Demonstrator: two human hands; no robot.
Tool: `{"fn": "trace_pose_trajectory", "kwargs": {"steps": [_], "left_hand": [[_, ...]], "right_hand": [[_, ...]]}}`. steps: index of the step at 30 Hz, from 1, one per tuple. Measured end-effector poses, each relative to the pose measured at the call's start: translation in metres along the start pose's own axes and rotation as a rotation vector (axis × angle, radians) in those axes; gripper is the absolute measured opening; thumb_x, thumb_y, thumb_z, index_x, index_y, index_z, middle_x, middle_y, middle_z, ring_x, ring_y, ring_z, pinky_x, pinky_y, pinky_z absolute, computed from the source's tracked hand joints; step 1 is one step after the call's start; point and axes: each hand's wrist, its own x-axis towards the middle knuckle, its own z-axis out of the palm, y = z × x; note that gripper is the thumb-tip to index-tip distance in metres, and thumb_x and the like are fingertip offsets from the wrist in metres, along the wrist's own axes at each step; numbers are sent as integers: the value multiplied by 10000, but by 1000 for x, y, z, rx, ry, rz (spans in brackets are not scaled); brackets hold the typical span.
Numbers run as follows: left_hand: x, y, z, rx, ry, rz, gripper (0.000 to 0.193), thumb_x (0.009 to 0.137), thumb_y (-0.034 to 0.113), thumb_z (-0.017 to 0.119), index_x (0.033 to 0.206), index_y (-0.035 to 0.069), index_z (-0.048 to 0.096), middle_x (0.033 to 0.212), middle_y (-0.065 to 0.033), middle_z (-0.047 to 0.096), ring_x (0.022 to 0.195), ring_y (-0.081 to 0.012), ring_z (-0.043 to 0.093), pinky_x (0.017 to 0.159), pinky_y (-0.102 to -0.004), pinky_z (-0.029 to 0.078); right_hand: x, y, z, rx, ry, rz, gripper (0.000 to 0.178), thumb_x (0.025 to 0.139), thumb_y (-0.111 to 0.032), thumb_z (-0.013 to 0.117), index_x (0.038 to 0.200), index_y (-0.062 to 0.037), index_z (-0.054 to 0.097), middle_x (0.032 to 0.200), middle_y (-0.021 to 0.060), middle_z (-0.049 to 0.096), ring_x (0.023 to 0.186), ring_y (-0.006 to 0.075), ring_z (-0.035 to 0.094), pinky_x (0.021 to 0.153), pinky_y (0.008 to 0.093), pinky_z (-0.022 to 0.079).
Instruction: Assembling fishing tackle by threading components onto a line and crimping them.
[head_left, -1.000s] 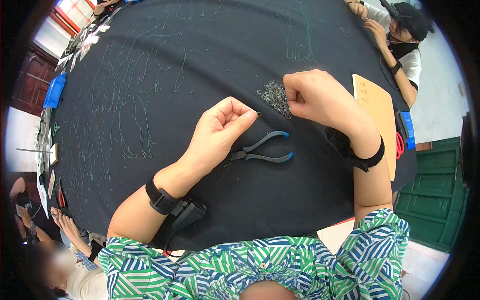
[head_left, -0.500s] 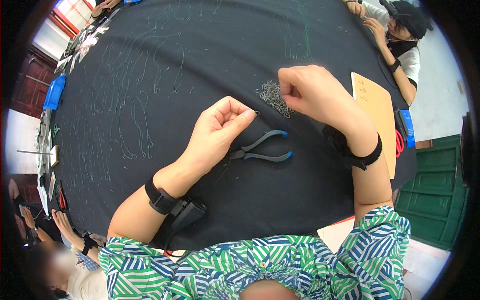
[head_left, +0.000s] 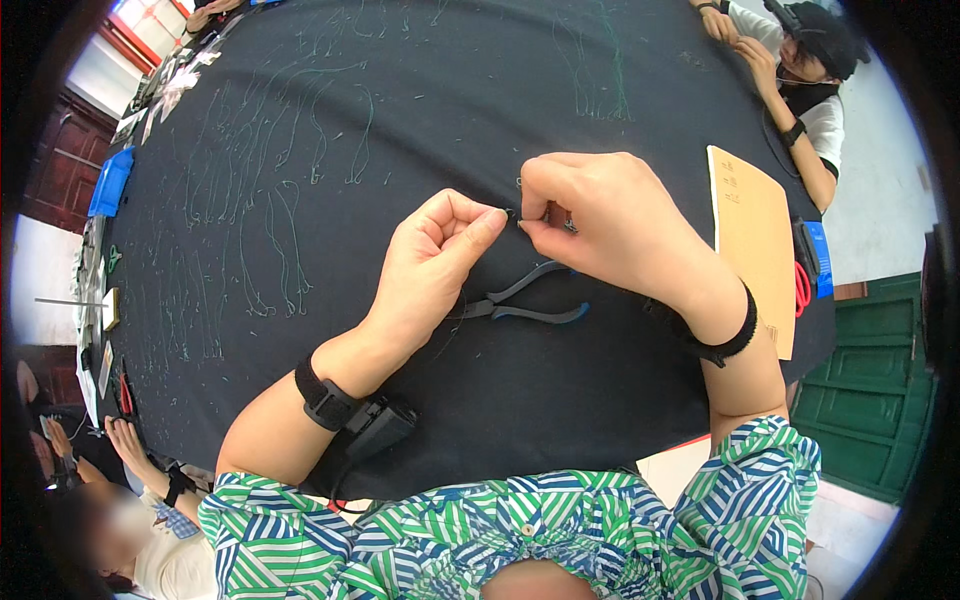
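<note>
Progress: rows of thin green looped strands (head_left: 297, 240) are lying across the left and far parts of the black cloth-covered tabletop (head_left: 460, 135). I am judging these to be set-aside pieces; whether each is finished, I cannot tell. The piece in hand is looking incomplete, since both hands are working at it. Remaining: a heap of small grey metal pieces (head_left: 570, 225) is sitting behind the right hand (head_left: 605, 215), mostly hidden, so its amount is escaping a count.

Fingers, left: thumb and index of the left hand (head_left: 437, 245) are pressing together at the tips, pinching a small dark curved piece (head_left: 511, 213) that is poking out toward the right. The other fingers are curling inward.

Fingers, right: thumb and index are forming a rounded arch, narrowing at the tips around a tiny pale bit (head_left: 520, 225), its kind too small to tell.

Position: both held bits are facing each other above the middle of the tabletop, very near; contact is staying unclear. Grey pliers with blue-tipped handles (head_left: 543, 317) are resting just nearer, untouched. A tan cardboard-like sheet (head_left: 752, 250) is lying farther right.
</note>
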Motion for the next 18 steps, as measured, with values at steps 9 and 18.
{"fn": "trace_pose_trajectory", "kwargs": {"steps": [9, 18], "left_hand": [[1, 0, 3, 102, -25, -14, 109, 934, 136, 633, 904, 35, 606, 679, 102, 495, 598, 30, 353, 533, -167, 274], [0, 1, 2, 146, 55, 7, 134, 950, 170, 610, 945, 36, 614, 673, 109, 478, 559, 28, 329, 498, -172, 246]], "right_hand": [[-2, -7, 9, -199, 53, -10, 111, 725, -128, 649, 761, -61, 569, 745, 93, 635, 708, 285, 662, 612, 375, 532], [-1, -2, -3, 18, 4, 90, 95, 779, -160, 661, 798, -83, 609, 792, 82, 671, 741, 287, 667, 628, 390, 520]]}}
